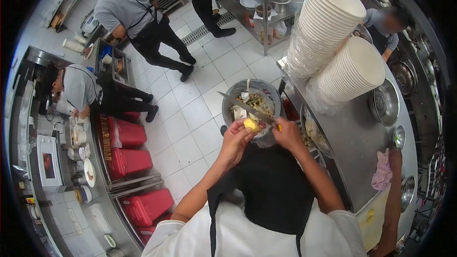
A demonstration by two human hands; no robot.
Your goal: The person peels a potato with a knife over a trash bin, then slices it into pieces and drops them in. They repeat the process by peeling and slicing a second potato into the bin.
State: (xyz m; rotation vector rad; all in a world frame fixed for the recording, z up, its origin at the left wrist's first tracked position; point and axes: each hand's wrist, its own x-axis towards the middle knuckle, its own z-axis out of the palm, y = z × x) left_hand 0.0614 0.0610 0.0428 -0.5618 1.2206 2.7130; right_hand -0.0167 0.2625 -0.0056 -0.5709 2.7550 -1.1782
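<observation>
Over the scrap bin (229, 96), my left hand (236, 137) is closed around a small yellow piece of produce (251, 124), its exact kind unclear. My right hand (287, 135) grips the yellow handle of a large kitchen knife (250, 109). The long blade points to the upper left and crosses above the bin, just beyond the yellow piece. Mixed food scraps (257, 101) fill the lined bin beneath both hands.
On the steel counter (350, 140) to my right stand tall stacks of white paper tubs (350, 71), metal bowls (384, 102) and a pink cloth (381, 171). Another person's arm (393, 200) reaches in there. Red bins (131, 152) and co-workers (126, 7) are at left.
</observation>
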